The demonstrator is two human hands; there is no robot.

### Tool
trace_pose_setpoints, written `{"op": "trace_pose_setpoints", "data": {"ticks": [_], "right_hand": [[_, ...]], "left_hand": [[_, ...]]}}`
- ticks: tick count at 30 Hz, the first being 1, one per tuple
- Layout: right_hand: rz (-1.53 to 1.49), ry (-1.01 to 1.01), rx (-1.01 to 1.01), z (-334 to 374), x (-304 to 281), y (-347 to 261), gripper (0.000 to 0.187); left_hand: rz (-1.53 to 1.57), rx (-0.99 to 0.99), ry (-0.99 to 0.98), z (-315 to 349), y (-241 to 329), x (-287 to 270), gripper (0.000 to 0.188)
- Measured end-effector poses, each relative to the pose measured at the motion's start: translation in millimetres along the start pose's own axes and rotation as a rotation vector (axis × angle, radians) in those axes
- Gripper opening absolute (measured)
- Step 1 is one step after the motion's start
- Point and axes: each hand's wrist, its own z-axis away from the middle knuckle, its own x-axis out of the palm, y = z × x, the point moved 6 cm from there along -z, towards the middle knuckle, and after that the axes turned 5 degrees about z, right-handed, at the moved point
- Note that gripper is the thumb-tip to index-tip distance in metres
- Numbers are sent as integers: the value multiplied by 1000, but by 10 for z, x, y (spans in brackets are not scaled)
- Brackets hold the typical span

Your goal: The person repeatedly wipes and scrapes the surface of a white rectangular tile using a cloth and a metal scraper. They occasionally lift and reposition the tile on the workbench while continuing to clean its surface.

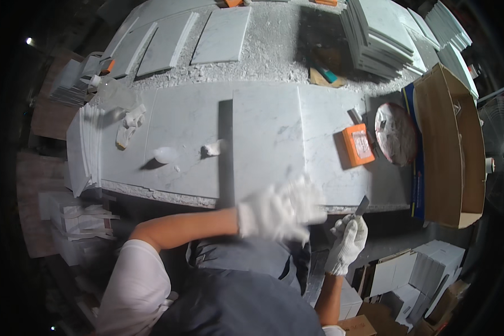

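Note:
A pale, grey-veined marble slab [267, 134] lies across the bench in front of me, raised above the slabs beneath it. Over its near edge is my left hand [283, 208] in a white knitted glove, blurred by motion, with fingers apart and nothing visible in them. My right hand [349, 241], gloved the same way, is closed around a small flat grey blade [363, 205] that points up, just off the bench's front edge. The blade's lower end is hidden in the fingers. An orange box-shaped block with a pale label [358, 145] sits on the right-hand slab.
A plastic-covered round dish [396, 134] and an open cardboard box [443, 148] stand at the right. Left of the slab are a translucent cup [165, 154], a crumpled white lump [213, 148] and a plastic bottle [115, 92]. Stacked tiles [378, 39] rise at the back right.

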Motion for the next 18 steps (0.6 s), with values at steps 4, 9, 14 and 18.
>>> {"op": "trace_pose_setpoints", "data": {"ticks": [4,9,14,18], "right_hand": [[-11,-44,-32,113,137,-129,30],[-19,-59,-18,261,289,-123,29],[-4,10,-6,356,242,-55,27],[35,-78,-21,342,202,-78,28]], "left_hand": [[-437,-117,-62,-134,-463,-184,55],[-493,-270,101,-457,-907,-482,62],[-489,-247,111,-450,-952,-355,62],[-550,-169,209,-293,-747,-449,62]]}}
